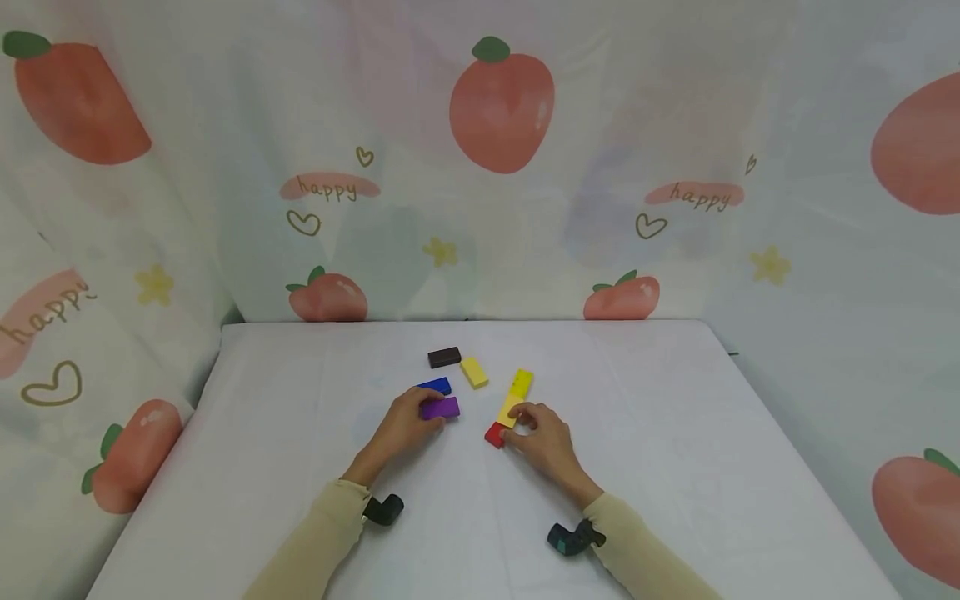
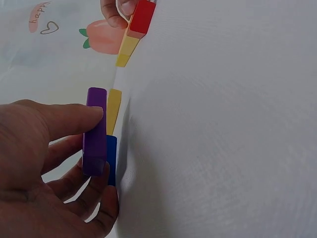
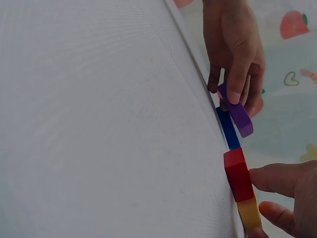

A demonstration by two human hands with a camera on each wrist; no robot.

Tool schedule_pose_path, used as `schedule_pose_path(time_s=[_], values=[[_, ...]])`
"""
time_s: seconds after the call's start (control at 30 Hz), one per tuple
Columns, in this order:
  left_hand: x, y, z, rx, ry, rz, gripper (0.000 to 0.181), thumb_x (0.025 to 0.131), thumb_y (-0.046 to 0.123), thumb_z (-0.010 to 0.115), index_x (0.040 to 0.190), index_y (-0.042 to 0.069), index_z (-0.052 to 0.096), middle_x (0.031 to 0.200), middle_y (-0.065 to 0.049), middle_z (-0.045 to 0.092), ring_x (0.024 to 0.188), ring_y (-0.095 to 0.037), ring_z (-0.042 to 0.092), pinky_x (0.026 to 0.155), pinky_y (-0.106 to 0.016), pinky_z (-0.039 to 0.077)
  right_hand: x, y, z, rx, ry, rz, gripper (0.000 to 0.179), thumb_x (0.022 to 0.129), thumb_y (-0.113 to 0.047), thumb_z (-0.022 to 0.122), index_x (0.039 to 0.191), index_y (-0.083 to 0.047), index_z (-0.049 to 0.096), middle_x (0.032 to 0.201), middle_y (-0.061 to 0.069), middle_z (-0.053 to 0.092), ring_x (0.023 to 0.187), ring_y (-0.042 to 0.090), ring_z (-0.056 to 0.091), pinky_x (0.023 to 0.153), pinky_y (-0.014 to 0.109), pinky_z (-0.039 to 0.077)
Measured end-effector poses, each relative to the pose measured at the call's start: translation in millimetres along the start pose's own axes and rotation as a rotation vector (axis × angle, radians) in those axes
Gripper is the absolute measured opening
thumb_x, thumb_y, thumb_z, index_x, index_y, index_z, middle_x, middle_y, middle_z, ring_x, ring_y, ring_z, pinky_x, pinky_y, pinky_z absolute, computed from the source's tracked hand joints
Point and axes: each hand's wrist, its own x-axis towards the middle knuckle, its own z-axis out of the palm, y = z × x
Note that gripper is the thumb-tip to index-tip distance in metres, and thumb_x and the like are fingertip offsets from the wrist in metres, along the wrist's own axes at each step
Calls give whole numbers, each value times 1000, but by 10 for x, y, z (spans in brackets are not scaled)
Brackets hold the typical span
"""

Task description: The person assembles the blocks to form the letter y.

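My left hand (image 1: 403,427) pinches a purple block (image 2: 95,131) between thumb and fingers, raised a little off the table. Just beyond it lies a blue block (image 1: 437,385), partly covered by the hand. My right hand (image 1: 549,440) is beside a slanting row of blocks. Its thumb touches the side of the red block (image 3: 239,176) at the near end, while the other fingers bend loosely near the yellow block (image 1: 509,411) in the middle. A brighter yellow block (image 1: 521,382) forms the far end of the row.
A black block (image 1: 445,357) and a pale yellow block (image 1: 474,372) lie farther back, left of the row. The white-covered table (image 1: 652,400) meets a fruit-patterned cloth (image 1: 502,225) behind it. Each forearm bears a dark wrist camera (image 1: 573,538).
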Motion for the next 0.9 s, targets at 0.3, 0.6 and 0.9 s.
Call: schedule_pose_path(time_s=[0.3, 0.6, 0.9], values=[[27, 19, 7, 7, -23, 51, 37, 88, 15, 73, 123, 13, 64, 133, -13, 59, 128, -32, 54, 107, -48, 45, -9, -5, 2, 4, 2, 1, 26, 82, -29, 78, 104, -19, 68, 97, 1, 62, 89, 18, 52, 79, 32, 40], [39, 89, 19, 15, -58, 93, 36, 88, 14, 73, 123, 13, 64, 131, -12, 60, 122, -28, 57, 103, -45, 48, -8, 4, 10, 1, 8, -5, 26, 81, -29, 79, 103, -19, 69, 96, 1, 62, 89, 17, 52, 78, 32, 40], [45, 148, 36, 29, -103, 125, 37, 88, 12, 73, 124, 13, 64, 128, -11, 60, 118, -26, 57, 102, -45, 49, -17, -11, -5, 7, -2, 4, 27, 82, -29, 78, 105, -19, 69, 97, 1, 62, 90, 18, 52, 79, 32, 39]])
